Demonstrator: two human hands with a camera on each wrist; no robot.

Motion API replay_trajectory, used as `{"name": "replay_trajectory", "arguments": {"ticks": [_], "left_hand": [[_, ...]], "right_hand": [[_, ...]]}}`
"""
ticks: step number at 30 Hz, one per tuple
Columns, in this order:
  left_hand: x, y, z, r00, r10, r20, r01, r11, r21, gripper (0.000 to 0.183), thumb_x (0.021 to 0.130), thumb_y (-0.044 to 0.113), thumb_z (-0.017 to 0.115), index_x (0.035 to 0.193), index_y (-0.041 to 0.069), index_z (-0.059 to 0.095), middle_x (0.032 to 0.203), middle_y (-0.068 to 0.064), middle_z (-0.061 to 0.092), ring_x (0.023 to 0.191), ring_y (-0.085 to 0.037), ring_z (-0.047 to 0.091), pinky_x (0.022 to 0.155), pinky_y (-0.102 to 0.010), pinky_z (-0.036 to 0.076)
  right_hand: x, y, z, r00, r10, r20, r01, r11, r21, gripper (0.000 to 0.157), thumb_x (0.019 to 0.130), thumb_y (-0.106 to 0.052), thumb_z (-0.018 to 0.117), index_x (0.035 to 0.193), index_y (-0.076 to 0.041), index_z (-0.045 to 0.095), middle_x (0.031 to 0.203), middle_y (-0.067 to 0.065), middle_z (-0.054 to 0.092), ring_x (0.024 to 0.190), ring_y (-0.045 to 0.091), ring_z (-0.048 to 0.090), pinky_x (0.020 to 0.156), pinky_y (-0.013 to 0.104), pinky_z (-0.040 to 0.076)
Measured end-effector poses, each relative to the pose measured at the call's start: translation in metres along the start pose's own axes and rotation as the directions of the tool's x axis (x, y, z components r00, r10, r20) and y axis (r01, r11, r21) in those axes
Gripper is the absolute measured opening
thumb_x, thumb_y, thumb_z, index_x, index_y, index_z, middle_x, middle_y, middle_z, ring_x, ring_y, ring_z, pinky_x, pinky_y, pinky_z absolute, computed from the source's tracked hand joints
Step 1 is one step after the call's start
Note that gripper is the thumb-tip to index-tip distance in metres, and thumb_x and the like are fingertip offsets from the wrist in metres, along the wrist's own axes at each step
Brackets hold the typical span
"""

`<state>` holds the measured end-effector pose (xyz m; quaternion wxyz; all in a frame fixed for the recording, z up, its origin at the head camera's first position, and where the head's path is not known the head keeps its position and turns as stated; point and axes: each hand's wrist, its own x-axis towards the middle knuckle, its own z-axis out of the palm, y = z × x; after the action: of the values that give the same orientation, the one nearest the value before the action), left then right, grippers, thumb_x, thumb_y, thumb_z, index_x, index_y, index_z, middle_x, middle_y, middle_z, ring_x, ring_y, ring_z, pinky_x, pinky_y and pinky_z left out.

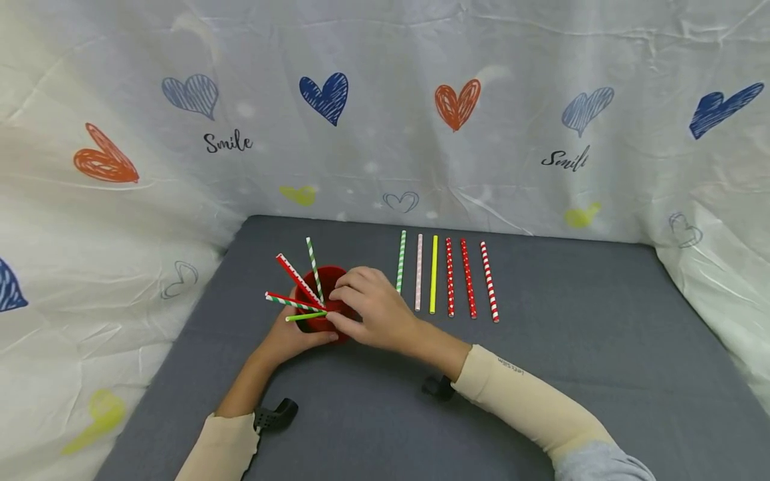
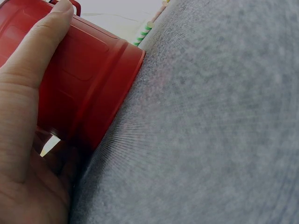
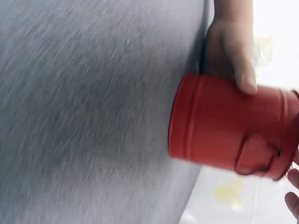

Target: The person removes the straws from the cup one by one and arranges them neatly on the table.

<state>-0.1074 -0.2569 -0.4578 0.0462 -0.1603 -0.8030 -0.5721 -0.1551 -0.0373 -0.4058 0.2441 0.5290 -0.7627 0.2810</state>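
A small red bucket (image 1: 327,274) stands on the table, with several paper straws (image 1: 299,279) leaning out over its left side: striped, dotted and light green. My left hand (image 1: 295,334) grips the bucket from the left; the left wrist view shows the thumb (image 2: 42,44) lying along its wall. Over the bucket's mouth is my right hand (image 1: 379,310), thumb and fingers apart at the rim, beside the light green straw (image 1: 303,316). No straw shows between those fingers. In the right wrist view, only fingertips (image 3: 293,200) appear at the edge, near the bucket's rim.
To the right of the bucket, several straws lie in a row: a green-striped straw (image 1: 402,260), a pink straw (image 1: 418,270), a yellow straw (image 1: 434,274), and red patterned straws (image 1: 468,277). Grey cloth covers the table (image 1: 571,347). A white printed curtain (image 1: 385,147) hangs behind it.
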Motion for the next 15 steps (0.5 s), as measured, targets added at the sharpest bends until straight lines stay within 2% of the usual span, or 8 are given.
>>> {"name": "replay_trajectory", "arguments": {"ticks": [3,6,10,15], "left_hand": [[0.000,0.000,-0.001,1.000,0.003,0.003,-0.003,1.000,0.018,0.080,0.077,-0.002,0.083,0.142,-0.002,0.036,0.132,-0.015,0.053,0.111,-0.015,0.057,0.092,-0.026,0.049],[0.000,-0.014,-0.001,1.000,0.006,-0.002,-0.006,0.999,0.040,0.079,0.079,-0.004,0.081,0.143,-0.003,0.034,0.132,-0.017,0.052,0.110,-0.014,0.056,0.091,-0.026,0.048],[0.000,-0.036,-0.002,1.000,0.005,-0.017,-0.004,0.998,0.060,0.088,0.078,-0.006,0.081,0.148,0.000,0.029,0.134,-0.017,0.051,0.111,-0.014,0.055,0.091,-0.025,0.048],[0.000,-0.041,-0.002,1.000,-0.004,-0.024,0.005,0.999,0.045,0.088,0.078,-0.004,0.082,0.149,0.004,0.029,0.133,-0.013,0.054,0.111,-0.012,0.056,0.092,-0.025,0.048]], "right_hand": [[0.004,-0.007,0.006,1.000,-0.024,0.004,0.024,1.000,0.010,0.020,0.090,-0.027,0.075,0.099,-0.009,0.074,0.104,0.001,0.066,0.106,0.020,0.057,0.102,0.039,0.042],[0.006,-0.012,0.012,0.999,-0.042,-0.001,0.042,0.999,0.018,0.018,0.090,-0.026,0.076,0.097,-0.010,0.074,0.101,0.000,0.066,0.104,0.019,0.058,0.099,0.038,0.044],[0.008,-0.017,0.017,0.999,-0.047,-0.008,0.047,0.999,0.027,0.016,0.090,-0.026,0.076,0.096,-0.012,0.074,0.099,-0.002,0.066,0.102,0.017,0.058,0.094,0.035,0.045],[0.009,-0.019,0.023,1.000,-0.025,0.002,0.025,0.999,0.023,0.014,0.091,-0.024,0.075,0.098,-0.012,0.074,0.098,-0.003,0.066,0.098,0.015,0.057,0.089,0.032,0.045]]}}
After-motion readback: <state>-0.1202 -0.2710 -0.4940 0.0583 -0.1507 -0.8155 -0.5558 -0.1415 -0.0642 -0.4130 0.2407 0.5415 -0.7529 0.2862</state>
